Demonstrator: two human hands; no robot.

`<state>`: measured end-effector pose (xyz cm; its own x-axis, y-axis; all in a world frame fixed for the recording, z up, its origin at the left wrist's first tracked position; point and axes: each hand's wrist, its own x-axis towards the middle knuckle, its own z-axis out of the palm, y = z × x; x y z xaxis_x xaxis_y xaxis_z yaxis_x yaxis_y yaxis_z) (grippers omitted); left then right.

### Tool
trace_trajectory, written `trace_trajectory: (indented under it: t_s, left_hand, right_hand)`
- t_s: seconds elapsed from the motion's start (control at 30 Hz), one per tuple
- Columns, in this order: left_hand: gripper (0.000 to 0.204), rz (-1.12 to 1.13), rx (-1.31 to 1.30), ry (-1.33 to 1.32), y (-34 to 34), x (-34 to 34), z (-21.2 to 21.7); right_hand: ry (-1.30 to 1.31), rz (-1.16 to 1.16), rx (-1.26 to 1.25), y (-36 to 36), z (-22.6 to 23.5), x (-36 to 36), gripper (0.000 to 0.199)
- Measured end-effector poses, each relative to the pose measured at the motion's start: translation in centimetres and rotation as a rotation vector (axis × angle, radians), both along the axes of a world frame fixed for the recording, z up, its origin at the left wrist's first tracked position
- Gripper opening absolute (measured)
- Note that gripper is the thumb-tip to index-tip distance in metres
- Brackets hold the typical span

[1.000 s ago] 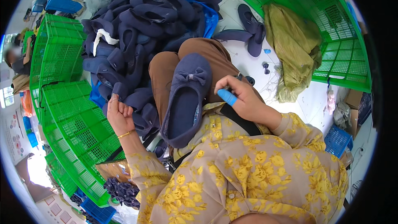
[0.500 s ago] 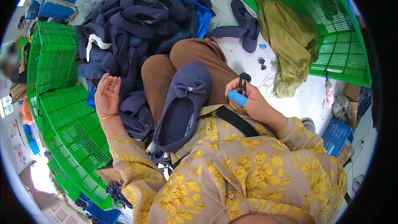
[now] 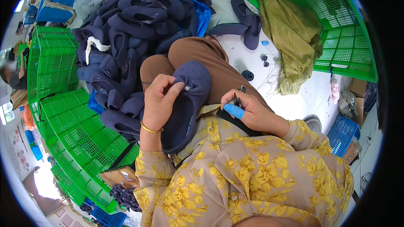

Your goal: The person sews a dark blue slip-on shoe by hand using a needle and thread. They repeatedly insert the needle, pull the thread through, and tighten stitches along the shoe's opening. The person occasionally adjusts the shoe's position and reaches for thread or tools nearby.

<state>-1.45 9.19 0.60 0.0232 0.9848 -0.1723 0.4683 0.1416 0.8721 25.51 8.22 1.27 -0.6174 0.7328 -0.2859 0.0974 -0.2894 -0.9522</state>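
Observation:
A dark navy slip-on shoe (image 3: 201, 71) with a bow lies on my lap, its toe pointing away from me. My left hand (image 3: 159, 103) is over its left side, thumb and fingertips closed on the bow (image 3: 192, 87), partly hiding it. In my right hand (image 3: 248, 111), a small pair of dark thread snips (image 3: 237, 98) is held just right of the shoe; the fingers cover much of the tool. Blue tape (image 3: 234, 111) wraps one digit of that hand.
Many navy shoes (image 3: 139, 21) are heaped beyond my knees and to the left. Green plastic crates (image 3: 63, 113) stand at left and far right (image 3: 341, 54). An olive sack (image 3: 290, 38), a few shoes (image 3: 252, 31) and a dark thread spool (image 3: 248, 75) are on the white floor.
My left hand has come right from beside the shoe pile and closed on the bow. My right hand with the snips has shifted slightly left and down.

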Motion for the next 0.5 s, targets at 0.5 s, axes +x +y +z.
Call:
trace_trajectory:
  t_s: [0.5]
  left_hand:
    - [0.017, 0.053, 0.033, 0.037, -1.2, 1.3, -0.1]
  right_hand:
    - [-0.156, -1.685, -0.729, -6.6, -16.8, 50.3, 0.016]
